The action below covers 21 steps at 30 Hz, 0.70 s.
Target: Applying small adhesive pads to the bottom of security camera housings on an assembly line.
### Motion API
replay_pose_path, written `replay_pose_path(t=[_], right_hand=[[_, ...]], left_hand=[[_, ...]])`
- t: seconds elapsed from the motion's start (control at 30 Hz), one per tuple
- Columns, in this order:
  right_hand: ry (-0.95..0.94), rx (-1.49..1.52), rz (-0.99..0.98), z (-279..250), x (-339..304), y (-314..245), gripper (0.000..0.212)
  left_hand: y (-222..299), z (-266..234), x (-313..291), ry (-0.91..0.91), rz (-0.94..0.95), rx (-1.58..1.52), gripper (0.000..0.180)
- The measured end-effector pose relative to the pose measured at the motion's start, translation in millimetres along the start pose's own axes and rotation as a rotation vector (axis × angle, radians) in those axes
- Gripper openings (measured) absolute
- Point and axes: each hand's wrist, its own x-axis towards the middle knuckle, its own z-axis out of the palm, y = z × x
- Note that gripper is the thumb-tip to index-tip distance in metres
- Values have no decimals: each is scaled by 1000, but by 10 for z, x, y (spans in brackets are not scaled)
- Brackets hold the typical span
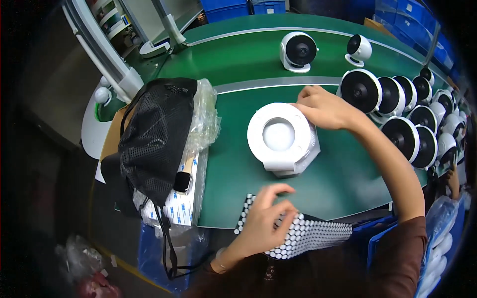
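Note:
A white fan-like device (pixel 305 144) stands upside down on the green work surface, its ring-shaped base (pixel 256 131) facing up. My right hand (pixel 325 107) grips its far right side with curled fingers. Nearer to me, a dark sheet covered with rows of round white pads (pixel 318 236) hangs over the table's front edge. Over its left part is my left hand (pixel 263 218), index finger raised and slightly blurred, the thumb and another fingertip drawn together. Whatever sits between them is too small to make out.
Several white devices with round black fronts (pixel 360 92) crowd the right side; two more, one white-and-black device (pixel 299 52) among them, stand farther back. On the left lie a black mesh bag (pixel 159 134), bubble wrap (pixel 203 119) and a watch (pixel 182 182). Blue crates (pixel 226 11) stand behind.

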Motion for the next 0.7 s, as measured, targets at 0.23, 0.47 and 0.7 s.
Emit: replay_pose_path(t=[0.23,0.47,0.7], right_hand=[[136,290,-134,67,-356,-376,62],[403,876,-273,424,-585,-96,58],[138,798,-221,742,-1606,-449,26]], left_hand=[[-51,-143,-41,36,-62,78,5],[3,-161,110,-133,41,142,4],[208,-124,123,-134,178,192,2]])
